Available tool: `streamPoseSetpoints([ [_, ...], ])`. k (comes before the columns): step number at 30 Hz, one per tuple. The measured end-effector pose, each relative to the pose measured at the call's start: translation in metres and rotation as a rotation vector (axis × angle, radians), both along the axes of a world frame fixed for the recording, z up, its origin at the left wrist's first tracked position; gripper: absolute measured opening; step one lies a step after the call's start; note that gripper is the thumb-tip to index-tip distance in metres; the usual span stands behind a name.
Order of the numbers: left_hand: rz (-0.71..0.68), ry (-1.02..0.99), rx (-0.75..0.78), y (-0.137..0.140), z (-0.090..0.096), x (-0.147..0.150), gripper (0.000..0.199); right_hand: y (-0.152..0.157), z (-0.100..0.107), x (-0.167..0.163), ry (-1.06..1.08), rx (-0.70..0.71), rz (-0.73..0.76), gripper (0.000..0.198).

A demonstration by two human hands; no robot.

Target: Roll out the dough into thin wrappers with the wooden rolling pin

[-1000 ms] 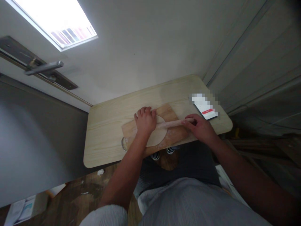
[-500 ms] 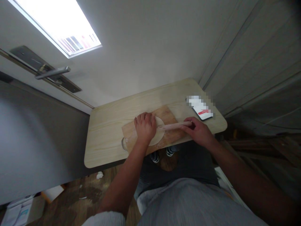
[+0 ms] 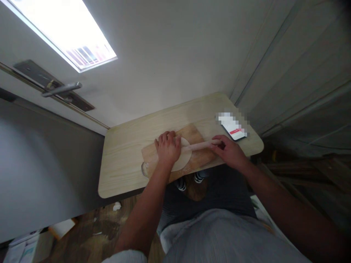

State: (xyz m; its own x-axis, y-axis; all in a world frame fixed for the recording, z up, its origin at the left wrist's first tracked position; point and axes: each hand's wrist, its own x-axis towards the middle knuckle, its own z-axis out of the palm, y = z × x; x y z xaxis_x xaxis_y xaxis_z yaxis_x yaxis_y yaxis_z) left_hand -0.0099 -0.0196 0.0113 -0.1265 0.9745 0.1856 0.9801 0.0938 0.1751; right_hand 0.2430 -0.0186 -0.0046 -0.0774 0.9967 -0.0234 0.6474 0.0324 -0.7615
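A pale, round, flat sheet of dough (image 3: pixel 184 157) lies on a wooden cutting board (image 3: pixel 193 134). My left hand (image 3: pixel 168 148) rests palm down on the left part of the dough, its fingers stretched out and covering that side. My right hand (image 3: pixel 229 149) is closed around the right end of a thin wooden rolling pin (image 3: pixel 201 145). The pin's left end lies over the dough's right edge, and the rest of it extends across the board. What is under my left palm is hidden.
The board sits on a light wooden table (image 3: pixel 123 157) against a door with a metal handle (image 3: pixel 63 89). A phone (image 3: pixel 233 128), partly blurred out, lies at the table's right end. A crumpled white scrap (image 3: pixel 116 206) is on the floor at lower left.
Both hands stay in nearly the same places, with the rolling pin still over the dough's right edge. The whole view has shifted very slightly.
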Motion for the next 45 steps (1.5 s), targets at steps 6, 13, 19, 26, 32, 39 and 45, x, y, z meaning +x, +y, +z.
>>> streamPoseSetpoints([
  [6,-0.005,-0.013,-0.006,0.01,-0.001,-0.003,0.046,0.009,0.001,-0.001,0.041,-0.021,-0.01,0.041],
  [13,-0.019,-0.044,-0.011,0.026,0.0,-0.007,0.042,0.026,0.001,-0.006,0.027,-0.045,-0.021,0.035],
  [19,-0.012,-0.058,0.001,0.04,0.001,-0.01,0.04,0.036,0.001,-0.011,-0.038,-0.006,-0.062,0.034],
  [26,-0.024,-0.067,0.002,0.041,-0.002,-0.012,0.04,0.037,0.002,-0.011,-0.028,0.008,-0.057,0.037],
  [32,-0.04,-0.069,0.01,0.031,-0.003,-0.01,0.042,0.026,0.001,-0.007,0.015,-0.021,-0.033,0.036],
  [39,-0.061,-0.038,0.024,0.002,-0.005,-0.004,0.041,0.006,0.004,0.001,0.023,-0.037,0.012,0.039],
  [45,-0.053,0.004,0.037,-0.023,-0.004,0.002,0.043,-0.009,0.002,0.014,-0.011,-0.051,0.026,0.044],
])
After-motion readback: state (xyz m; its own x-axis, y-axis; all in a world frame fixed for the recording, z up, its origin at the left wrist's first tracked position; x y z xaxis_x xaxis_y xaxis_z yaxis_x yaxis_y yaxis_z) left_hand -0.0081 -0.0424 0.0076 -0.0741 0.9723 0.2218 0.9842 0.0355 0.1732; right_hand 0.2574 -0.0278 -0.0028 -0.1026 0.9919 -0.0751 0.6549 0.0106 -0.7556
